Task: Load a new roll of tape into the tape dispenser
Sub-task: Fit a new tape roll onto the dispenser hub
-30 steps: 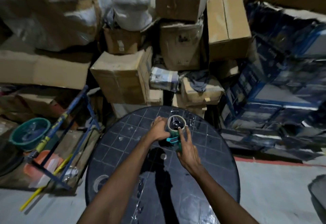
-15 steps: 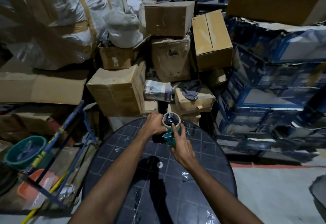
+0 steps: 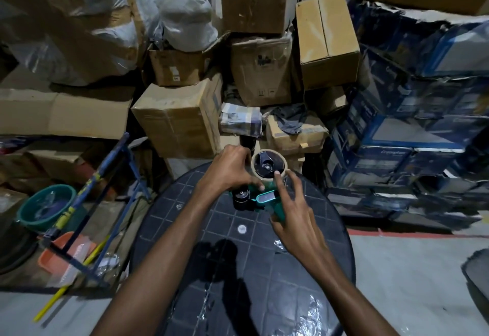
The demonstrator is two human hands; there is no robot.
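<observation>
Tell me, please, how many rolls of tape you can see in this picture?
1. The roll of tape sits on the dispenser above the round table, between the left hand and the right hand. Others may be hidden among the boxes.

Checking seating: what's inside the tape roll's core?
Inside the tape roll sits the dispenser's black hub, filling the core. The right hand fingertip covers the roll's near edge; the underside is hidden.

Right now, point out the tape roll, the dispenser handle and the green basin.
tape roll (image 3: 255, 172), head view, on its tan outer rim at the left edge.
dispenser handle (image 3: 278, 210), head view, on the teal grip beside the right hand.
green basin (image 3: 39, 221), head view, on its front rim.
</observation>
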